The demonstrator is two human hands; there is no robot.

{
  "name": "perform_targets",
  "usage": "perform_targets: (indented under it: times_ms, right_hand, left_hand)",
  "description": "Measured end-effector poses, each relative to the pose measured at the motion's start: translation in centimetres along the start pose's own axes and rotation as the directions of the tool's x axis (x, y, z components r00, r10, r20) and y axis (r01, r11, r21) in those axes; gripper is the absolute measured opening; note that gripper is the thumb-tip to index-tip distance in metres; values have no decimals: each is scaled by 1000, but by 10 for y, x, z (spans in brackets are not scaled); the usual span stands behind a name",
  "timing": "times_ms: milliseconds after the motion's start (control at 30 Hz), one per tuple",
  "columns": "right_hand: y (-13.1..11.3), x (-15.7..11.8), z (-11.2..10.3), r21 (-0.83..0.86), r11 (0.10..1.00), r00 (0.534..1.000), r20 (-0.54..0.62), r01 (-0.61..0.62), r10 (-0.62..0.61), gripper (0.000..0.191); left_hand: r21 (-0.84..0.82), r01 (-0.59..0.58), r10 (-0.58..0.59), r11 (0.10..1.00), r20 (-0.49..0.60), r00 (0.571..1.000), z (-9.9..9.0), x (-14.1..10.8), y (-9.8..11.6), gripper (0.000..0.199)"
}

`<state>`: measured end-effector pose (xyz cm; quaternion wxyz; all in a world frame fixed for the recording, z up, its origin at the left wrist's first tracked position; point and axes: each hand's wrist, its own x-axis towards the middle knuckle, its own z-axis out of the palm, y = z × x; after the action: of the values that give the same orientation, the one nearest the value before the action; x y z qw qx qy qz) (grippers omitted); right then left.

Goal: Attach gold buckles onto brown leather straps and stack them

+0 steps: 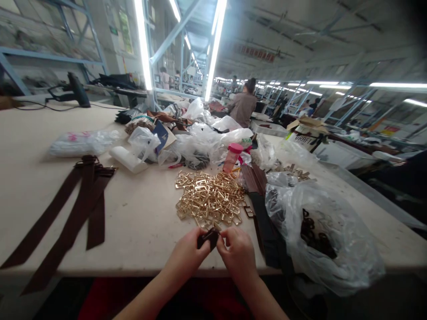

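Note:
Both of my hands meet at the near edge of the table over a small dark brown strap piece (208, 237). My left hand (188, 257) pinches its left side and my right hand (237, 253) pinches its right end, fingers curled. Just beyond them lies a heap of gold metal buckles (209, 199). Right of my right hand a stack of dark straps (267, 226) runs off the table edge. A clear plastic bag (320, 235) holding dark small parts sits further right.
Long brown straps (76, 209) hang over the left table edge. Plastic bags, a pink-capped bottle (232, 156) and a white object (127, 159) crowd the table's middle. A black tool (76, 90) stands far left. A person (244, 106) works at a distant bench.

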<state>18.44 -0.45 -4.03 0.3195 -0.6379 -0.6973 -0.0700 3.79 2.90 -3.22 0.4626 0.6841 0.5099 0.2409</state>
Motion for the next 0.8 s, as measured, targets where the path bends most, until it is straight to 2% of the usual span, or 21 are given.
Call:
perform_targets:
  times_ms: [100, 167, 200, 267, 333, 367, 433, 467, 533, 600, 667, 800]
  right_hand:
    - [0, 3, -4, 47, 999, 1000, -7, -12, 12, 12]
    - [1, 2, -6, 180, 981, 997, 10, -76, 75, 6]
    - [3, 0, -7, 270, 952, 989, 35, -145, 141, 4]
    - [8, -6, -5, 460, 819, 939, 146, -342, 310, 20]
    - [13, -13, 1, 627, 574, 849, 352, -527, 394, 40]
    - [13, -17, 4, 685, 424, 804, 473, -593, 362, 49]
    - [9, -25, 11, 720, 122, 728, 657, -683, 195, 63]
    - [5, -28, 14, 706, -5, 702, 704, -708, 112, 65]
    - [-4, -33, 15, 664, -179, 673, 740, -726, 10, 63]
    - [-11, -34, 13, 626, -269, 657, 753, -733, -38, 59]
    - [-16, -34, 9, 584, -312, 637, 764, -749, -101, 61]
    - [-20, -32, 8, 518, -310, 590, 779, -797, -214, 64]
  left_hand:
    - [-14, -19, 19, 1000, -2, 1000, -1, -1, 3, 17]
    - [-23, -24, 24, 999, 3, 1000, -5, -5, 5, 18]
    - [-23, -15, 15, 1000, 15, 1000, -8, -7, 6, 18]
    - [-22, 30, -29, 999, 70, 997, -14, -13, 7, 18]
    - [-32, 64, -59, 997, 135, 989, -21, -18, 8, 20]
    - [-46, 73, -64, 996, 163, 984, -23, -21, 8, 21]
    - [-90, 83, -63, 992, 205, 977, -28, -26, 7, 23]
    - [-114, 84, -57, 990, 222, 973, -29, -28, 6, 23]
    - [-146, 90, -53, 985, 242, 969, -31, -33, 3, 22]
    - [-161, 101, -56, 982, 261, 964, -33, -37, 0, 21]
    - [-175, 111, -58, 978, 288, 956, -34, -41, -1, 20]
    - [-159, 74, -23, 984, 301, 953, -37, -45, 2, 21]
